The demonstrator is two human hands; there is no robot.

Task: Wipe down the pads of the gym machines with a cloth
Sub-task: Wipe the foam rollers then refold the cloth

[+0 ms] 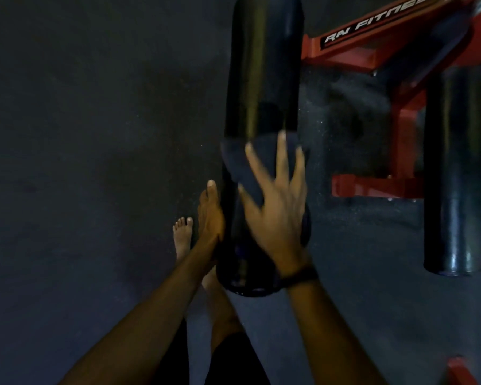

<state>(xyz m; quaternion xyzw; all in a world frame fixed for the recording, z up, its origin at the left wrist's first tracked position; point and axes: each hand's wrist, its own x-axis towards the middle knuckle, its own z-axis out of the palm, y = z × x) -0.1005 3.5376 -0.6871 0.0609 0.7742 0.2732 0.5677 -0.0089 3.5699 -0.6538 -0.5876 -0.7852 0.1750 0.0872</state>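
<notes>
A long black roller pad (261, 73) runs down the middle of the head view, its near end at the bottom. A dark cloth (242, 165) lies over the pad's lower half. My right hand (275, 207) presses flat on the cloth with its fingers spread and straight. My left hand (210, 215) rests against the pad's left side with straight fingers; its palm is hidden behind the pad.
A second black roller pad (453, 173) hangs at the right. The red machine frame (372, 48), with white lettering, crosses the upper right. Dark rubber floor (95, 134) spreads to the left. My bare feet (182, 234) stand below the pad.
</notes>
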